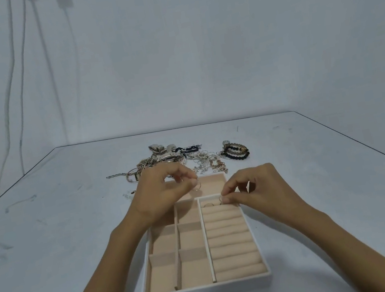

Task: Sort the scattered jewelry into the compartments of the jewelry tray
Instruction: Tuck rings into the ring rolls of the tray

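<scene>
A white jewelry tray with a beige lining lies on the table before me; its right side holds several ring rolls, its left side open compartments. My left hand hovers over the tray's far compartment and pinches a thin ring. My right hand pinches another ring at the top ring roll. One ring stands in that top slot. Scattered jewelry lies in a heap beyond the tray.
The heap holds a metal watch, chains, hoops and a black bead bracelet. A small piece lies left of the tray. The table's far edge meets a white wall with hanging cables.
</scene>
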